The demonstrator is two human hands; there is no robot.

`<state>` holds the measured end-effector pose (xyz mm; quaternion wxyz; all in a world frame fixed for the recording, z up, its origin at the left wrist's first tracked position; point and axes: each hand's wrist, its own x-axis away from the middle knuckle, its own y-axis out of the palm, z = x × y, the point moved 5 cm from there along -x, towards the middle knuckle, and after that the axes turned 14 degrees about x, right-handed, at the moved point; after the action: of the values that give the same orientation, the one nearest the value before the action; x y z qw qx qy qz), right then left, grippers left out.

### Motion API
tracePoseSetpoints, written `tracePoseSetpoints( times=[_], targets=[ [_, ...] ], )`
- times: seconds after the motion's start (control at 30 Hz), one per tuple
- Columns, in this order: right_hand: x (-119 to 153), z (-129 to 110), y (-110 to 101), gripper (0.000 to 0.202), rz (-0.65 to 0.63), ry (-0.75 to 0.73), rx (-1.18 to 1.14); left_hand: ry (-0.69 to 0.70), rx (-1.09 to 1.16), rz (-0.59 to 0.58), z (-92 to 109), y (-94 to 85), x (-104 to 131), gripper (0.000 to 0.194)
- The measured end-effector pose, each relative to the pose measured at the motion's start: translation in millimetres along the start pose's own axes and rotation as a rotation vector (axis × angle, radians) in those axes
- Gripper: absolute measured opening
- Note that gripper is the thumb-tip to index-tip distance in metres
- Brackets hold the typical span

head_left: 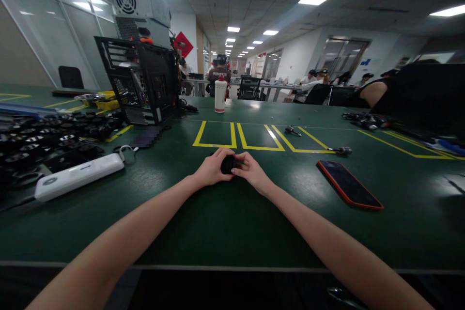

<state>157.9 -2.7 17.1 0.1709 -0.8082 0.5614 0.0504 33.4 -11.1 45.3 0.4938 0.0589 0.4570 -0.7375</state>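
Observation:
A small black object (227,164) sits between my two hands, just above or on the green tabletop; its kind is hard to make out. My left hand (211,169) is wrapped round its left side, thumb below and fingers over the top. On the other side my right hand (253,172) pinches its right edge between thumb and fingers. Much of the object is hidden by the fingers. Yellow tape outlines (215,145) lie on the table just beyond both hands.
Right of my hands lies a phone with an orange edge (349,185). A white power strip (80,176), a heap of black parts (32,140) and an open computer case (145,80) stand left. A white cup (220,94) and small metal-ended parts (341,150) are farther back.

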Motion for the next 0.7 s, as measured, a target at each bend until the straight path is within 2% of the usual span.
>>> tracePoseSetpoints(
  times=[0.17,0.27,0.37,0.47,0.7],
  targets=[
    [1.0,-6.1,-1.6,0.023,0.046,0.007,0.083,-0.022,-0.015,0.008,0.3,-0.4,-1.1,0.056],
    [0.4,-6.8,-2.8,0.027,0.075,0.035,0.111,-0.021,-0.022,0.016,-0.5,-0.6,-1.2,0.056],
    [0.0,-3.5,-2.1,0.032,0.050,0.059,0.088,-0.011,-0.019,0.015,-1.1,-0.5,-1.0,0.055],
    [0.5,-1.8,-1.0,0.033,0.008,0.023,0.040,-0.006,-0.012,0.018,-1.1,-0.3,-0.7,0.054],
    [1.6,-5.8,-3.7,0.024,0.066,0.027,0.079,-0.030,-0.012,0.023,-1.0,-0.1,-1.4,0.057]
  ],
)
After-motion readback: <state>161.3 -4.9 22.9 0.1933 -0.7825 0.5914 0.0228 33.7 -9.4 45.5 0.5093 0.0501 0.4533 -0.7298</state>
